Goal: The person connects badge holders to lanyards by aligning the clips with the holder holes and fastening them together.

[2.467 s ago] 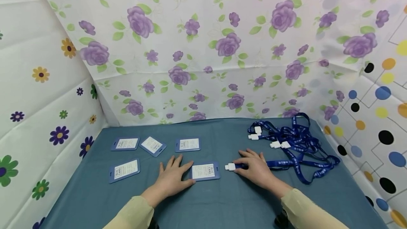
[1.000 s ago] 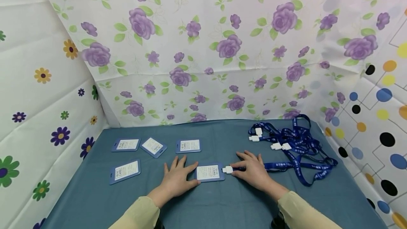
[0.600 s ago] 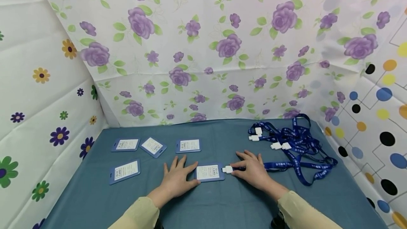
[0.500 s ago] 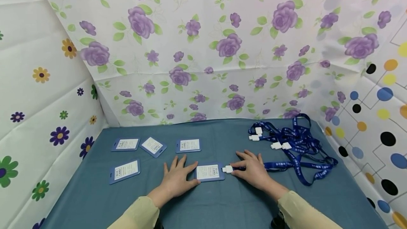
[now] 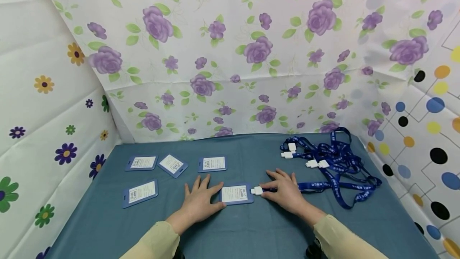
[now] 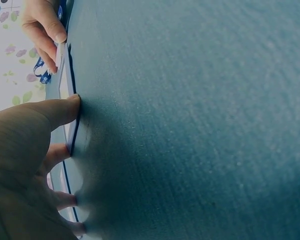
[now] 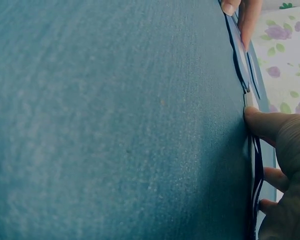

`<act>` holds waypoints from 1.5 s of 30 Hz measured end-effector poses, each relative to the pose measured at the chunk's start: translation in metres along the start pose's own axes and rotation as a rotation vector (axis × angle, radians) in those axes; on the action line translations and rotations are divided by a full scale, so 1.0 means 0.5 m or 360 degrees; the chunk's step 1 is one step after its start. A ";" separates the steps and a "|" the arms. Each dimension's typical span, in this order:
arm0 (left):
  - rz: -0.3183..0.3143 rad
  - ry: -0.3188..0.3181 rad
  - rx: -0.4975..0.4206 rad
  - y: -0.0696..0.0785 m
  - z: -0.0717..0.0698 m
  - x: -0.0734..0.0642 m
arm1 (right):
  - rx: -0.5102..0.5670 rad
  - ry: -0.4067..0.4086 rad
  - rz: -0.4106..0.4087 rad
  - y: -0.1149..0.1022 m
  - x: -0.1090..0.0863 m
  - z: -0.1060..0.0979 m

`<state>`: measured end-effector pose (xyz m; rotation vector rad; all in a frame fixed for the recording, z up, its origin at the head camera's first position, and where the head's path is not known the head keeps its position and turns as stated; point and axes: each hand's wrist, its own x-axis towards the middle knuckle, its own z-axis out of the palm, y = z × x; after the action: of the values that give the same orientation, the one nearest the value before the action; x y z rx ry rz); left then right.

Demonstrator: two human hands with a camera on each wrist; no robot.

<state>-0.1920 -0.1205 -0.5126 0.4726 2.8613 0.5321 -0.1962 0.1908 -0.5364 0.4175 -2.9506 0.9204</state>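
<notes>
A blue ID card holder (image 5: 235, 194) with a white card lies flat in front of me, its slotted end facing right. My left hand (image 5: 198, 202) holds its left end between thumb and index finger, the other fingers spread on the cloth. In the left wrist view the thumb (image 6: 65, 111) presses the holder's near edge. My right hand (image 5: 286, 194) pinches a blue lanyard (image 5: 316, 187) just behind its white clip (image 5: 256, 190). The clip's tip is right at the holder's slotted end. In the right wrist view, the thumb (image 7: 264, 121) is against the clip's near side.
Several other card holders lie at the left and back, including a tilted holder (image 5: 172, 166) and a nearer holder (image 5: 140, 193). A tangled pile of blue lanyards (image 5: 341, 157) with white clips sits at the back right. Patterned cloth (image 5: 233, 55) walls the teal-covered table (image 5: 244, 235).
Since the oldest frame, the left hand has shifted the card holder right and the right hand has brought the clip left, closing the gap between them. Over the last second both hands stay put.
</notes>
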 end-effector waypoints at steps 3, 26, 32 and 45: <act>0.0001 -0.0003 -0.0002 0.001 0.000 0.001 | -0.0003 0.0005 -0.0003 0.001 0.000 0.001; 0.0002 -0.0013 0.0002 0.001 0.000 -0.001 | -0.0012 -0.0007 0.0004 0.001 0.002 0.006; -0.0003 0.0016 0.0022 0.006 0.002 0.002 | 0.0005 0.0010 -0.0003 -0.001 0.001 0.008; 0.0028 -0.0010 0.0021 0.009 0.005 0.010 | 0.0008 -0.0026 0.0021 -0.024 -0.003 0.012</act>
<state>-0.1949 -0.1138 -0.5136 0.5010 2.8587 0.5140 -0.1910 0.1781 -0.5350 0.4082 -2.9699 0.9304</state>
